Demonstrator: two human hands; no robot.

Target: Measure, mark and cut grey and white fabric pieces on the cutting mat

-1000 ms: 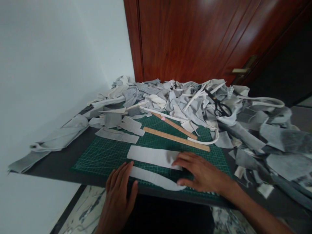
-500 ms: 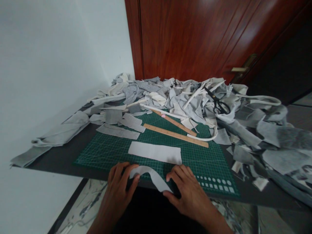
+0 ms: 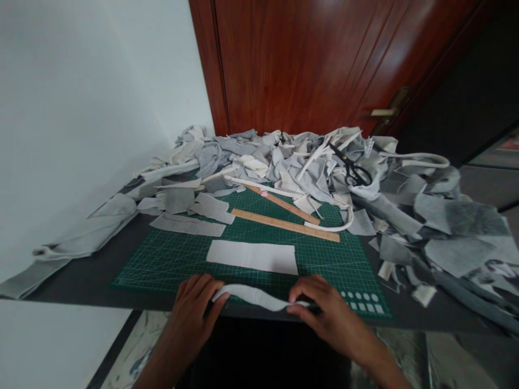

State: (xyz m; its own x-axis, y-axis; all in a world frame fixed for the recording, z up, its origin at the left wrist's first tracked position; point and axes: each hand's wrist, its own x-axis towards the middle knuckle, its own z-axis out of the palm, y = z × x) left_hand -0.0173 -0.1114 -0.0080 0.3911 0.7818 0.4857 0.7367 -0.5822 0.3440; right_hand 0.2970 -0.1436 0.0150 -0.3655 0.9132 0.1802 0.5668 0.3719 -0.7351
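Between my two hands stretches a pale grey fabric strip [image 3: 255, 296], slightly wavy, over the near edge of the green cutting mat [image 3: 170, 270]. My left hand [image 3: 198, 302] pinches its left end between thumb and fingers. At the other end, my right hand [image 3: 318, 305] is closed on the strip, with thumb and forefinger together. Just beyond the hands, a white rectangular fabric piece [image 3: 252, 256] lies flat on the mat.
Two wooden rulers [image 3: 286, 224] lie on the mat. Behind them spreads a heap of grey and cream fabric scraps [image 3: 300, 162], with black scissors [image 3: 352, 166] on top. More scraps [image 3: 462, 216] cover the right side. A wall and a wooden door [image 3: 292, 65] stand behind the table.
The strip, arched up and twisted before, is now pulled straighter and lower. My right hand has moved up and right and pinches its end. The view has shifted slightly.
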